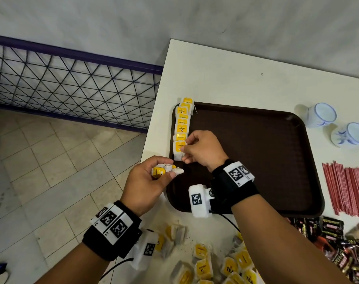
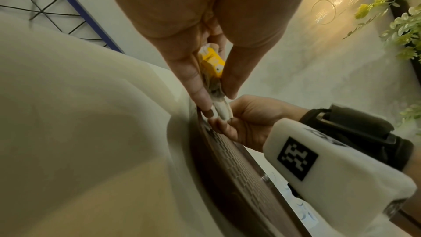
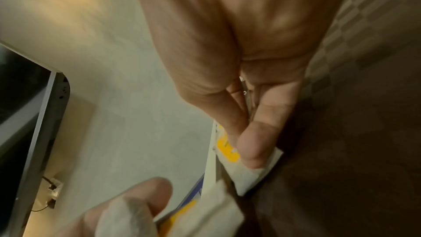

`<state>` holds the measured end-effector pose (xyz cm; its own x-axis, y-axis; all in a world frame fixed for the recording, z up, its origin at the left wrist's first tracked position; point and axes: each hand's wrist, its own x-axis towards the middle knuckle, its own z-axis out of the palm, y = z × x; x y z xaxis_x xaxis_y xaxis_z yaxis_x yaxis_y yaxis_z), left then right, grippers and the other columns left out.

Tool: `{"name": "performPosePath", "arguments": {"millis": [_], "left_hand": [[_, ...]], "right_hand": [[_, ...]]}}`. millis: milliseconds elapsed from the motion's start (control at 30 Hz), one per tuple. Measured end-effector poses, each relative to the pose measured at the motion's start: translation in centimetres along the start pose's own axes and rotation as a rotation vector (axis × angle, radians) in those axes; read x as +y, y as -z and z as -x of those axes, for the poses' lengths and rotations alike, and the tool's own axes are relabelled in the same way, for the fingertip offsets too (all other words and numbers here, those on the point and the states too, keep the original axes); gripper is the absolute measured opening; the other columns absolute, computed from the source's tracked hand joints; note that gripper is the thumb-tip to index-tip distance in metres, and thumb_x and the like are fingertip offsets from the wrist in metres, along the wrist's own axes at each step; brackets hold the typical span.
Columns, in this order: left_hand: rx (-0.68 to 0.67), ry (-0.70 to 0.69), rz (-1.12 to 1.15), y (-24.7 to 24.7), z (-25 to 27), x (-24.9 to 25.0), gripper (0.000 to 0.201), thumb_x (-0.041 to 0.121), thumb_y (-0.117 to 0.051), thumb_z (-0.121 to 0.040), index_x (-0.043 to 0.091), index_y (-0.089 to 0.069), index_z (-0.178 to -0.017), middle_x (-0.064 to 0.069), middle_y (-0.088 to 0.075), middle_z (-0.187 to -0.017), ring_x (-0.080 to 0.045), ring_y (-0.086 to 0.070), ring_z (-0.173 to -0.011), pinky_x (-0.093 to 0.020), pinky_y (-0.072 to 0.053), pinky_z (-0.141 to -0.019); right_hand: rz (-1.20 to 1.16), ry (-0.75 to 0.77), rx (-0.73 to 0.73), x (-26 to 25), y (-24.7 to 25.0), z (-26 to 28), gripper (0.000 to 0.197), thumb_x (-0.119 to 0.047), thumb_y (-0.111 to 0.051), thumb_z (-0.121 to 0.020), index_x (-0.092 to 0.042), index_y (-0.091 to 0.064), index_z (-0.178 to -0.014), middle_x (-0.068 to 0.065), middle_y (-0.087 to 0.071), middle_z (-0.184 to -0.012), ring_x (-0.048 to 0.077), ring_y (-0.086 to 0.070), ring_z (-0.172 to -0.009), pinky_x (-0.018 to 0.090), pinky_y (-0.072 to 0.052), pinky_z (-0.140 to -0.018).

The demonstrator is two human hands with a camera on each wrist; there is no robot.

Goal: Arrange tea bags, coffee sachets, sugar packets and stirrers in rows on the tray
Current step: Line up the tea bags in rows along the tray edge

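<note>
A dark brown tray (image 1: pixel 256 156) lies on the white table. Along its left edge runs a row of yellow-and-white tea bags (image 1: pixel 182 121). My right hand (image 1: pixel 186 152) pinches the nearest tea bag (image 1: pixel 179 150) of that row by its right edge, low on the tray; the right wrist view shows the thumb on the tea bag (image 3: pixel 248 170). My left hand (image 1: pixel 166 171) hovers just left of the tray's near-left corner and grips a small bunch of tea bags (image 1: pixel 164 170), seen as yellow tags (image 2: pixel 212 62) between the fingers in the left wrist view.
Loose tea bags (image 1: pixel 215 263) lie scattered on the table in front of the tray. Dark coffee sachets (image 1: pixel 338 242) are piled at the near right, red stirrers (image 1: pixel 348 189) right of the tray, two white cups (image 1: pixel 336 126) behind them. The table's left edge drops to a tiled floor.
</note>
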<state>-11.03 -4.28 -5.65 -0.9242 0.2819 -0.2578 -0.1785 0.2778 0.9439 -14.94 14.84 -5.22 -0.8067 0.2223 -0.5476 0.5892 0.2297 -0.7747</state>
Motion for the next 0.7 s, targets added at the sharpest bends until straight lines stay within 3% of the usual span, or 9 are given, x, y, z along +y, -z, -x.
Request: {"name": "performPosePath", "arguments": {"millis": [200, 300, 367, 433, 500, 600, 700], "left_hand": [[0.003, 0.008, -0.001, 0.0, -0.2, -0.1, 0.023, 0.012, -0.079, -0.083, 0.026, -0.074, -0.100, 0.010, -0.075, -0.092, -0.007, -0.069, -0.085, -0.018, -0.054, -0.076], [-0.003, -0.004, 0.014, -0.1, -0.4, 0.1, 0.024, 0.011, -0.079, -0.083, 0.026, -0.073, -0.100, 0.011, -0.074, -0.092, -0.006, -0.069, -0.086, -0.016, -0.053, -0.075], [-0.014, -0.018, 0.006, 0.0, -0.6, 0.1, 0.024, 0.010, -0.079, -0.084, 0.028, -0.073, -0.098, 0.010, -0.075, -0.093, -0.009, -0.069, -0.089, -0.024, -0.056, -0.079], [-0.039, -0.031, 0.020, 0.0, -0.8, 0.1, 0.023, 0.007, -0.078, -0.084, 0.026, -0.074, -0.096, 0.007, -0.075, -0.094, -0.013, -0.070, -0.091, -0.036, -0.057, -0.086], [-0.065, -0.059, 0.047, -0.1, -0.9, 0.1, 0.023, 0.003, -0.077, -0.083, 0.023, -0.074, -0.095, 0.006, -0.076, -0.097, -0.015, -0.070, -0.096, -0.044, -0.056, -0.091], [-0.089, -0.132, 0.075, -0.4, -0.8, 0.3, 0.023, -0.002, -0.075, -0.083, 0.018, -0.075, -0.092, 0.004, -0.077, -0.100, -0.017, -0.071, -0.102, -0.047, -0.055, -0.094], [-0.115, -0.206, 0.056, -0.7, -0.6, 0.3, 0.024, -0.007, -0.073, -0.084, 0.016, -0.076, -0.091, 0.005, -0.077, -0.100, -0.016, -0.071, -0.105, -0.044, -0.055, -0.096]], "right_hand": [[0.012, -0.019, 0.047, -0.4, -0.4, -0.4, 0.015, 0.001, -0.070, -0.086, -0.004, -0.057, -0.092, 0.019, -0.071, -0.071, 0.029, -0.073, -0.059, 0.048, -0.063, -0.069], [0.133, 0.062, 0.135, -0.4, 0.1, -0.1, 0.018, -0.013, -0.076, -0.082, -0.012, -0.060, -0.091, 0.010, -0.072, -0.082, 0.027, -0.072, -0.065, 0.038, -0.060, -0.060], [0.180, 0.133, 0.148, -0.6, 0.9, 0.8, 0.015, -0.022, -0.077, -0.083, -0.019, -0.063, -0.089, 0.000, -0.070, -0.082, 0.016, -0.069, -0.068, 0.029, -0.052, -0.056], [0.084, 0.118, 0.028, -0.7, 1.5, 2.0, 0.010, -0.021, -0.074, -0.088, -0.016, -0.066, -0.093, 0.000, -0.070, -0.082, 0.012, -0.067, -0.064, 0.024, -0.048, -0.051], [-0.038, -0.004, -0.159, -0.7, 1.8, 3.2, 0.013, -0.021, -0.071, -0.092, -0.011, -0.067, -0.100, 0.005, -0.072, -0.084, 0.018, -0.069, -0.066, 0.024, -0.048, -0.049], [-0.122, -0.136, -0.340, -0.2, 2.0, 4.1, 0.010, -0.024, -0.067, -0.095, -0.014, -0.066, -0.098, 0.005, -0.072, -0.081, 0.024, -0.072, -0.069, 0.023, -0.048, -0.050], [-0.236, -0.146, -0.360, 0.3, 2.0, 4.2, 0.005, -0.017, -0.067, -0.094, -0.013, -0.064, -0.096, 0.012, -0.072, -0.083, 0.019, -0.070, -0.067, 0.021, -0.047, -0.050]]}}
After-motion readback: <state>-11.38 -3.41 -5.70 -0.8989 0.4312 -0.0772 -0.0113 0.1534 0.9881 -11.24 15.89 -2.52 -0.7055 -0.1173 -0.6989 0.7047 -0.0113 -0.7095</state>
